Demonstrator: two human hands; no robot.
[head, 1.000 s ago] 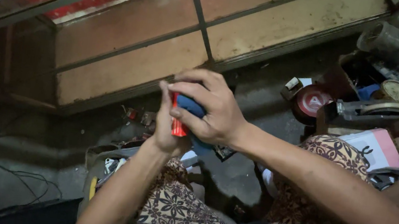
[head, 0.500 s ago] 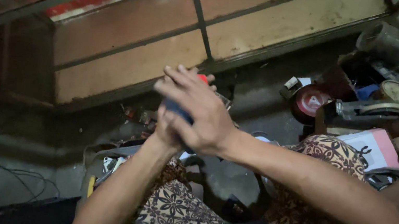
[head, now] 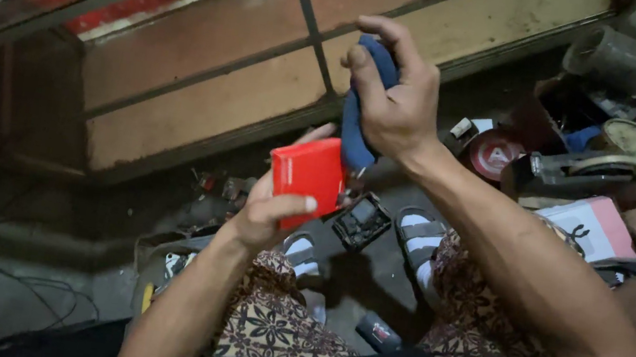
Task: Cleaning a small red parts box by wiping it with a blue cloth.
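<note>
Two hands meet above the person's lap. The left hand (head: 271, 209) has its grip pressed around a small red box (head: 306, 178), thumb across the front face and fingers behind it. The right hand (head: 398, 102) has its grip wrapped tight on a blue-handled tool (head: 358, 117), held upright, its lower end just beside the box's right edge. Below them on the floor lies a small black device (head: 362, 220), near grey sandals (head: 420, 234) and patterned trousers (head: 273, 340).

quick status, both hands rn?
Left hand: closed on a red box.
Right hand: closed on a blue tool handle.
</note>
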